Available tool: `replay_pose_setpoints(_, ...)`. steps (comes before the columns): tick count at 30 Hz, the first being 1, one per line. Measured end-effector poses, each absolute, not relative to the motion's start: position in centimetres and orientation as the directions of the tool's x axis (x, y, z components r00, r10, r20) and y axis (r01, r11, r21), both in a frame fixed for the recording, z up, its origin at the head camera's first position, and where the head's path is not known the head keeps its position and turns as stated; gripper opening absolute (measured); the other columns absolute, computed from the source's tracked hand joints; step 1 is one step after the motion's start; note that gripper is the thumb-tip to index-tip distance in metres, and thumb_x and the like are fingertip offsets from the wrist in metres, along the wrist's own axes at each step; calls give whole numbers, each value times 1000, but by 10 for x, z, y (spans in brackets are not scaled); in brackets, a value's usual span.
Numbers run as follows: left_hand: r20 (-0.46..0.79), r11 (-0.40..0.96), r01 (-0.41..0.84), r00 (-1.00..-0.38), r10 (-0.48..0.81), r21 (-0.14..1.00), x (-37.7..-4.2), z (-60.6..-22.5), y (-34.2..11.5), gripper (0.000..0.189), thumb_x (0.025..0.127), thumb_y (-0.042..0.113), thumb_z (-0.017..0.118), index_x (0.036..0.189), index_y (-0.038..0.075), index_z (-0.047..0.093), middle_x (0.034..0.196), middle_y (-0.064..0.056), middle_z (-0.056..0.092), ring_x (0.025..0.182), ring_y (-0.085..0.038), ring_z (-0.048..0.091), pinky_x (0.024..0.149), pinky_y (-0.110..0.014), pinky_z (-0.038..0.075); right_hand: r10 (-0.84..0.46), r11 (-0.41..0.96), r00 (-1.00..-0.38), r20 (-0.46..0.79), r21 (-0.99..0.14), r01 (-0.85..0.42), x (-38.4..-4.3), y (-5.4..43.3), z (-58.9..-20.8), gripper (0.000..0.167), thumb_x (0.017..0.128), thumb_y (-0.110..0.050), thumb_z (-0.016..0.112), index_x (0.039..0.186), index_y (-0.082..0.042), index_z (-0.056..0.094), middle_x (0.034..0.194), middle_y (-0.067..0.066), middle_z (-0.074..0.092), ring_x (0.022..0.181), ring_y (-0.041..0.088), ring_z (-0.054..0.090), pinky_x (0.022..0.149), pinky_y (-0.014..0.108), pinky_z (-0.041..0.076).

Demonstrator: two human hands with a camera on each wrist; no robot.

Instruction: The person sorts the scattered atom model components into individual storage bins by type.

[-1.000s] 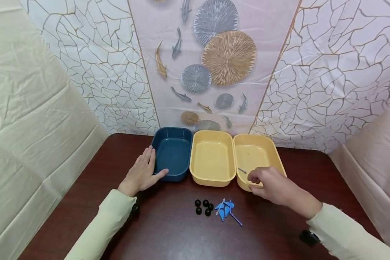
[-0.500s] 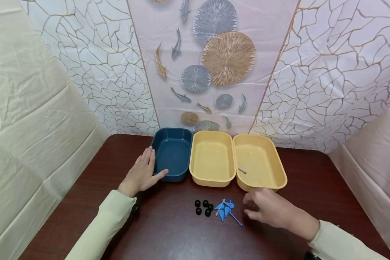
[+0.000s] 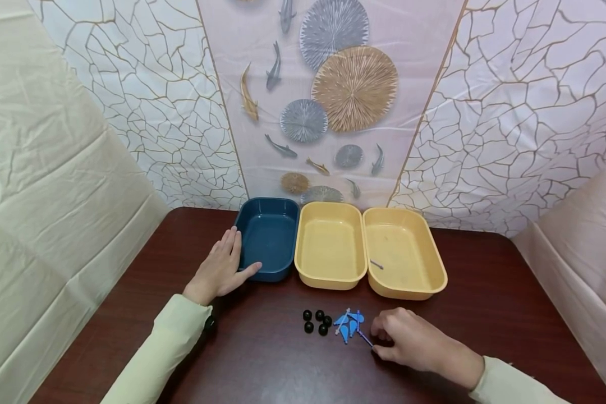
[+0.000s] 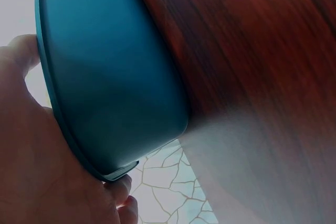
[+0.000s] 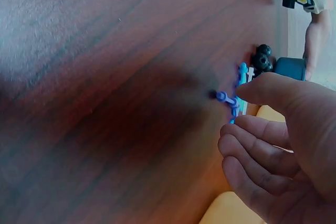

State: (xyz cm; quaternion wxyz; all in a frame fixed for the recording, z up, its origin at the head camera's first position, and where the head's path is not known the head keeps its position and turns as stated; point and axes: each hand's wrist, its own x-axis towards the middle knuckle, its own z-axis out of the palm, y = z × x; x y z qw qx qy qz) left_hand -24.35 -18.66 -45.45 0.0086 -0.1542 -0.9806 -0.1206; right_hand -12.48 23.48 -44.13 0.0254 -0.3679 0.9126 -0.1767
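My left hand (image 3: 221, 266) rests on the near left rim of the dark blue tray (image 3: 269, 238), fingers straight along the edge and thumb spread over the near corner. In the left wrist view the palm lies against the rim of the tray (image 4: 105, 72). My right hand (image 3: 409, 339) is low over the table, its fingers bent and its thumb apart from them. The near end of a thin purple stick (image 3: 365, 338) lies right at the thumb tip. In the right wrist view the purple stick (image 5: 227, 98) shows just beyond the gap between thumb and fingers.
Several blue teardrop-shaped pieces (image 3: 353, 328) and a pale stick (image 3: 340, 325) lie beside the purple stick. Several black balls (image 3: 308, 327) lie left of them. Two yellow trays stand behind: the middle tray (image 3: 331, 283) and the right tray (image 3: 409, 293), which holds a small purple-grey stick (image 3: 376, 264).
My right hand has come back from over the right yellow tray, down to the near end of the purple stick on the table. The left hand has not moved.
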Motion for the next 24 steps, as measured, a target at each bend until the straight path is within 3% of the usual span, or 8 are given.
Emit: replay_pose_setpoints(24, 63, 920, 314, -949, 308, 236, -244, -455, -188, 102, 102, 62, 52, 165, -10, 16, 175, -28, 13, 163, -47, 16, 131, -61, 22, -644, 681, -748, 163, -323, -657, -119, 228, -463, 29, 77, -7, 81, 72, -25, 59, 66, -18, 49, 60, -10, 40, 52, 10, 35)
